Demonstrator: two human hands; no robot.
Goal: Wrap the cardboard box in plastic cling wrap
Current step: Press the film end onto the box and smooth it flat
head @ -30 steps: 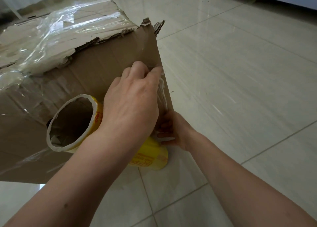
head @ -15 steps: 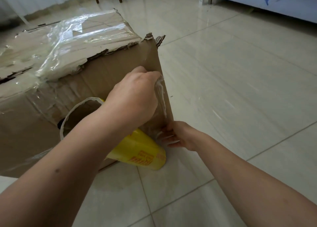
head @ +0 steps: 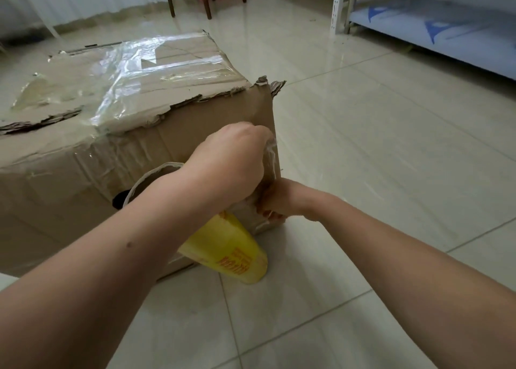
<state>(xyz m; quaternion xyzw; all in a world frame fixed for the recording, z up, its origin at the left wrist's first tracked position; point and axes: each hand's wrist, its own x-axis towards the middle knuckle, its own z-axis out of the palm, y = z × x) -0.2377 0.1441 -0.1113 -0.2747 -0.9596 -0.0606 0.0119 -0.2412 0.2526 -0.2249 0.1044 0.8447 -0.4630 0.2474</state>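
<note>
A worn brown cardboard box (head: 83, 156) with torn top edges sits on the tiled floor. Clear cling wrap (head: 134, 70) lies crinkled across its top. My left hand (head: 231, 162) is at the box's near right vertical edge, fingers curled round a bunched strand of the wrap (head: 272, 151). Just below it, my right hand (head: 282, 201) grips the wrap against the lower part of the same edge. The yellow cling wrap roll (head: 229, 254) leans against the box's front under my left forearm, which hides part of its open cardboard core.
Glossy beige floor tiles (head: 377, 159) spread to the right and front of the box. Dark chair legs (head: 205, 0) stand at the back, a white metal frame (head: 339, 6) with a blue-patterned mattress (head: 446, 28) at the far right, and white curtains (head: 83, 0) behind.
My left hand has slid down the box edge and its fingers have curled. My right hand has risen to meet it. The view has tilted up and shows more of the room.
</note>
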